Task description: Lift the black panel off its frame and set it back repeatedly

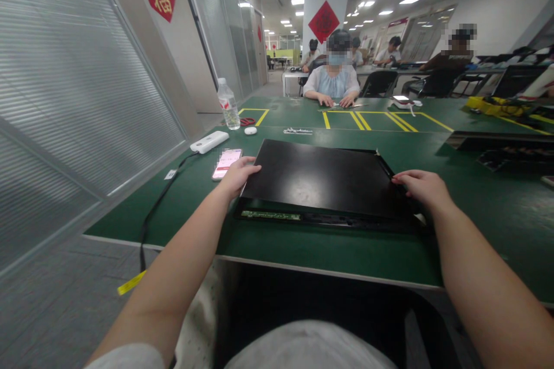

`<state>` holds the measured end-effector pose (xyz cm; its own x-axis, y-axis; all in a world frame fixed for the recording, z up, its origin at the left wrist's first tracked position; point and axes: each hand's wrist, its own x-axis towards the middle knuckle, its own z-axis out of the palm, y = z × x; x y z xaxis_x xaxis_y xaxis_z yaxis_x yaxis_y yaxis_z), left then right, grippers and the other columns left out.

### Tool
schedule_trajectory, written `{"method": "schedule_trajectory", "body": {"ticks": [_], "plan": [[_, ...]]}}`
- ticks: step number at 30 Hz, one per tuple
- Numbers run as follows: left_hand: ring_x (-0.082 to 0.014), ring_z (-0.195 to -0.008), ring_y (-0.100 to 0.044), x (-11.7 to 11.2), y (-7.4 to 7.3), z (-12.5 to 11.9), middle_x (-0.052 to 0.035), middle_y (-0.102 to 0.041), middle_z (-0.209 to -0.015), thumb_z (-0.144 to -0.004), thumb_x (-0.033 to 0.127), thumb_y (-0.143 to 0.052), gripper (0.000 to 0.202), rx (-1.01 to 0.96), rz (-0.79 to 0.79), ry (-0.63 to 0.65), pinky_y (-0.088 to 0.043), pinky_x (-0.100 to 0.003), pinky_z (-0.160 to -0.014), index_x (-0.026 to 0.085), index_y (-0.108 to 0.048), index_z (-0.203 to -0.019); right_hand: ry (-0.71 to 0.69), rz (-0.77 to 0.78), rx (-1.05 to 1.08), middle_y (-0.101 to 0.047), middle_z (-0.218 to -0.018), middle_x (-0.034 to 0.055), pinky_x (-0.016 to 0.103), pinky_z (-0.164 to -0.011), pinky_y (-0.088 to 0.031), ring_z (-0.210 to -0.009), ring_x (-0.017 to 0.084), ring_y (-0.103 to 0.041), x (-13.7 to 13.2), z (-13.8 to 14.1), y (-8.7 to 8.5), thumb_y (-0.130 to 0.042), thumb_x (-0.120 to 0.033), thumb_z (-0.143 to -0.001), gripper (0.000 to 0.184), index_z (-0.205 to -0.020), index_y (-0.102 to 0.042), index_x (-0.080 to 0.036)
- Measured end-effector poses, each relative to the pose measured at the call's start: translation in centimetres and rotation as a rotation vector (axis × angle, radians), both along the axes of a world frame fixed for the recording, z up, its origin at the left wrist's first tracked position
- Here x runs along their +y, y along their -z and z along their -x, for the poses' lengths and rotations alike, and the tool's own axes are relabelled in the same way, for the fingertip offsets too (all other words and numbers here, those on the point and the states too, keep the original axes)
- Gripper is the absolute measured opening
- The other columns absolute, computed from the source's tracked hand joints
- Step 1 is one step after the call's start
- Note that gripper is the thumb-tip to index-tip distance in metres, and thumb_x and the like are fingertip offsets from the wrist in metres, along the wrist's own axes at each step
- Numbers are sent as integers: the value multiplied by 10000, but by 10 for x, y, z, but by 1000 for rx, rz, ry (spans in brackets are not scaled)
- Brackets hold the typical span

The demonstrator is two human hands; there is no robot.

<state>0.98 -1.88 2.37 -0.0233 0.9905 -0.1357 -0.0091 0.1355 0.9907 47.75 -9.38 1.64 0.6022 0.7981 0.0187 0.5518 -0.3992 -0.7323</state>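
A flat black screen panel (320, 179) lies in front of me, its left side tilted up off a thin black frame (346, 222). A strip of green circuit board (270, 215) shows along the frame's near edge. My left hand (237, 176) is closed on the panel's left edge, thumb on top and fingers partly hidden beneath. At the right side, my right hand (422, 187) pinches the frame's edge with its fingertips. The panel covers most of the frame's inside.
Left on the green table (182, 196) are a phone (227, 164), a white power bank (210, 142) with a black strap, a water bottle (228, 105), red scissors (247, 122) and a white case (250, 131). Dark panels (506, 147) lie right. A co-worker (332, 81) sits opposite.
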Motion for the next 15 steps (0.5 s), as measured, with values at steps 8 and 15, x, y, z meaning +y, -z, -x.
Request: {"method": "schedule_trajectory", "body": {"ticks": [8, 15], "plan": [[-296, -958, -786, 6, 9, 6, -91, -814, -963, -585, 277, -963, 449, 86, -110, -20, -618, -434, -910, 172, -769, -976, 14, -29, 0, -761, -773, 58, 364, -604, -540, -516, 165, -577, -1, 0, 2, -703, -317, -707, 145, -784, -797, -238], [-408, -1395, -601, 13, 15, 12, -148, -703, -1389, -569, 258, -946, 268, 347, -221, -64, -432, -480, -1207, 198, -802, -788, -4, -31, -24, -751, -736, 42, 384, -627, -554, -510, 174, -586, 4, -7, 8, -717, -322, -710, 102, -744, -794, -264]]}}
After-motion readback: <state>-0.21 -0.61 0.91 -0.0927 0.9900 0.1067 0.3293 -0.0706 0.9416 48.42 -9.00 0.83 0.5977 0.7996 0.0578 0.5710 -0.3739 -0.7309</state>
